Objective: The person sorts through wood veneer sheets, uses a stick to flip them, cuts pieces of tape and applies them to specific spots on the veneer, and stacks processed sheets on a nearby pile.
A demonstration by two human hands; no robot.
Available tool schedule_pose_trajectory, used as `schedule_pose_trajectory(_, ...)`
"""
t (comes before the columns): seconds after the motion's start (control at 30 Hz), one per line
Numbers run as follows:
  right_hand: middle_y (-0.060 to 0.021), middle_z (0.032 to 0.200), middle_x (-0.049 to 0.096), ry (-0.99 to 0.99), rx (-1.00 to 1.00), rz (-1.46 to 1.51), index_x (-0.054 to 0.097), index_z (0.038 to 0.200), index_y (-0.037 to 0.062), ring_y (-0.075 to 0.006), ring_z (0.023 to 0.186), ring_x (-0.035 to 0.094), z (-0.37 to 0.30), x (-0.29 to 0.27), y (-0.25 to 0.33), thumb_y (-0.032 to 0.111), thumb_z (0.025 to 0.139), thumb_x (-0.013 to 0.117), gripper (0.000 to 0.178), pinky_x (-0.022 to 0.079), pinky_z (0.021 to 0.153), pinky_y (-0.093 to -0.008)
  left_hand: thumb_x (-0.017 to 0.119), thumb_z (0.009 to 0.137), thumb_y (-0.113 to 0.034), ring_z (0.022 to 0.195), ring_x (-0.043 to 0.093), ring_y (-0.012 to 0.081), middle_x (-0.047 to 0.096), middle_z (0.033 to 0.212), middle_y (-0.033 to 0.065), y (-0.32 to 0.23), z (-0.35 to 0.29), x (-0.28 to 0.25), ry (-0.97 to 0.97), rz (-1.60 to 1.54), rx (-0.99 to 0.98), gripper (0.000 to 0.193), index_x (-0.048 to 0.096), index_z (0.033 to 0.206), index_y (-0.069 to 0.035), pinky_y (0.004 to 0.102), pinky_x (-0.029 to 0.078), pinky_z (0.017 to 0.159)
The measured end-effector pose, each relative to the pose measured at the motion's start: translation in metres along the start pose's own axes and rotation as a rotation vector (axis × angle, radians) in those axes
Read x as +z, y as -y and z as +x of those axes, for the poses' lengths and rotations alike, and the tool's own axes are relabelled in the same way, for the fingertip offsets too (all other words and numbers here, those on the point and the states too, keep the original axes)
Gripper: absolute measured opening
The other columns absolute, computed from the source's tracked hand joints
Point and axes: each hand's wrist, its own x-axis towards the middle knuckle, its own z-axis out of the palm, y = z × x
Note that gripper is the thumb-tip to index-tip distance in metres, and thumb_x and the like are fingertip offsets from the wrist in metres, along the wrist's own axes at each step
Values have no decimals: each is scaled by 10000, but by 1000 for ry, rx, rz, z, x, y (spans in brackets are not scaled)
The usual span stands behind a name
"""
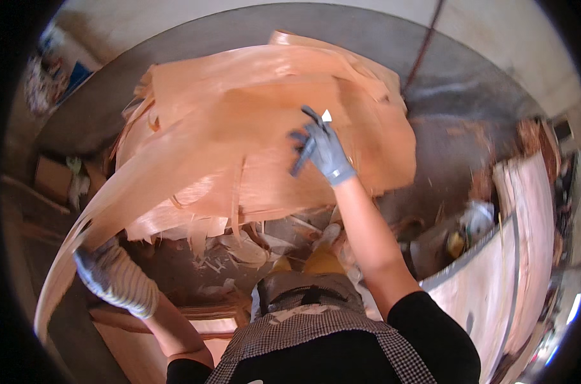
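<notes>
At the left, my left hand [117,276], in a striped glove with a dark palm side, is closed on the edge of a long, thin wood veneer sheet [143,173]. That sheet curves from the pile down past my hand, and its free end hangs beyond it. My right hand [322,148], in a grey glove with dark fingertips, is over the veneer pile [373,137] with its fingers spread, holding nothing I can make out. A small white triangular spot [327,116] shows beside its fingers. Whether that hand touches the pile, I cannot tell.
Torn veneer scraps [245,249] litter the floor by my feet. To the right stands a stack of pale sheets [527,217], with a white bag [477,217] near it. Low at left lie more stacked sheets [130,349]; a cardboard box [52,179] sits farther left.
</notes>
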Motion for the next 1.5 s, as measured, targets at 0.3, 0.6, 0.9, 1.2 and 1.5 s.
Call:
schedule_pose_trajectory(0.3,-102,1127,574,-451,-386,-449,537,1165,-23,-149,778,632,-216,-8,136,12,810,521,357,489,478,-230,524,878,-170,980,597,244,560,1144,132,-34,4,-18,227,602,793,340,505,1155,27,331,510,843)
schedule_pose_trajectory(0.6,-66,910,621,-1144,-704,-804,594,1128,28,-116,672,579,-609,-127,234,-36,764,408,414,511,533,-227,441,932,-182,1122,501,260,513,1220,193,-148,-270,73,1033,-638,-178,370,485,1198,70,350,361,1011)
schedule_pose_trajectory(0.9,-78,922,624,-1847,-543,-834,557,1170,39,-117,598,600,-1021,-165,190,3,824,488,355,492,490,-187,563,885,-265,1088,503,204,534,1163,108,-281,-638,36,1897,-948,-930,395,512,1177,-4,435,390,978)
schedule_pose_trajectory(1.2,-63,1057,599,-2031,-559,-306,541,1209,118,-215,870,641,-1196,-286,83,-24,856,407,402,531,510,-276,609,837,-276,943,592,319,595,1027,164,-260,-903,-8,2171,-273,-1754,315,534,1059,-65,447,536,752)
schedule_pose_trajectory(1.5,-17,878,565,-2161,-293,43,542,1201,122,-213,772,645,-1287,-342,-4,2,833,438,401,539,515,-331,601,841,-283,872,624,331,640,958,157,-229,-978,-93,2269,181,-1820,268,548,1033,-102,492,524,739)
